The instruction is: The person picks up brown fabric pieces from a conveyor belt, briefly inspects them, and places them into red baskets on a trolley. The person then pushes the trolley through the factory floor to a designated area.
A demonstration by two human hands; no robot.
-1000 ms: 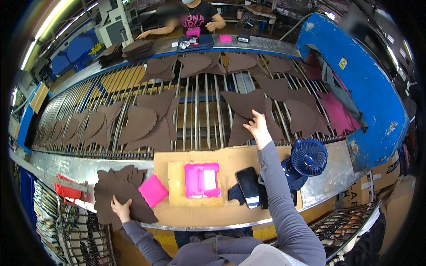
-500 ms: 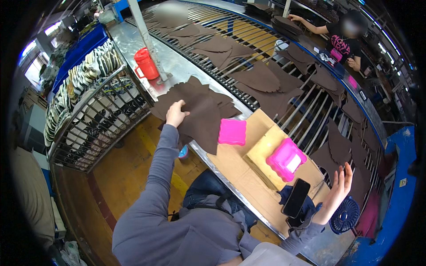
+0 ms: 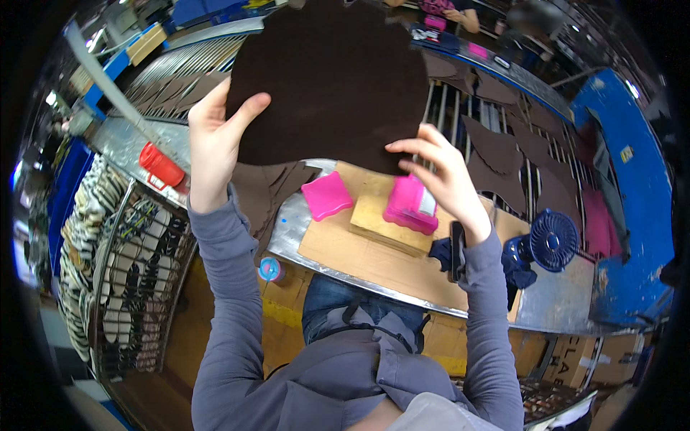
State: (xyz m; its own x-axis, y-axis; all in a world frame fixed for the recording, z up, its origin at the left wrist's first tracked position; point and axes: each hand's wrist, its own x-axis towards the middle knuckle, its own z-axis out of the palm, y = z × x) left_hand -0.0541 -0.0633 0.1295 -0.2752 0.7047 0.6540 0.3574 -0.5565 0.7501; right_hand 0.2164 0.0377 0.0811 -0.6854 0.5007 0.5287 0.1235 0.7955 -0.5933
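A large dark brown cut piece of sheet material (image 3: 327, 90) with rounded edges is held up in front of me. My left hand (image 3: 219, 133) grips its left edge, thumb on the near face and the other fingers behind. At the lower right edge, my right hand (image 3: 435, 161) has bent, slightly parted fingers against the piece. Below the left side of the raised piece, more brown pieces (image 3: 262, 197) lie in a pile on the metal table. A flat pink scalloped-edge tray (image 3: 327, 195) is beside that pile. Under my right hand stands a pink box (image 3: 411, 205) on a yellowish block (image 3: 384, 228).
Cardboard (image 3: 338, 244) covers part of the table. A phone (image 3: 457, 251) and blue fan (image 3: 552, 241) are at right, a red jug (image 3: 162, 165) at left. Beyond is a roller rack (image 3: 449, 115) with brown pieces. A barred cart (image 3: 140, 287) stands left; a co-worker's hand (image 3: 460, 16) shows far off.
My left hand has lifted a brown piece off the pile and brought it up before me. My right hand has moved in from the right to its edge. The view has turned right.
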